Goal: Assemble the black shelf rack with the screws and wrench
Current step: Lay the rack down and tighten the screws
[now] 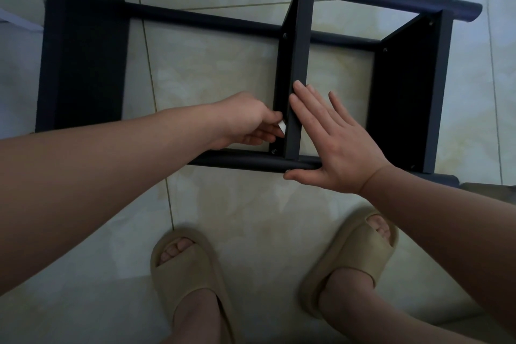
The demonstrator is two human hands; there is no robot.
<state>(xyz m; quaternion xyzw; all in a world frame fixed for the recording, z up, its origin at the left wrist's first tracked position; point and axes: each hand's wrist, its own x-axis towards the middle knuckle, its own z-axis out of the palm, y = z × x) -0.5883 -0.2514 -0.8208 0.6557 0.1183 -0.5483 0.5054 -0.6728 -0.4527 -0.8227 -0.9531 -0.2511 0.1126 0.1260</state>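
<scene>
Rack (83, 58) lies on its side on the tiled floor (237, 204), before the person's slippers (190, 268). Left hand (248, 120): its grip pinches a small white piece (282, 128) beside the middle panel (300, 50), just above a screw (273, 151). Right hand (335, 142): its grip is open, with straight fingers flat on the panel's edge and the thumb along the near tube (245, 161).

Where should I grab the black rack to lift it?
Probably the round near tube of the rack, from above, in the free stretch left of the middle shelf. It is slim and round, so fingers can curl around it; the shelves are wide flat boards. The left hand pinches a small white piece nearby.
</scene>
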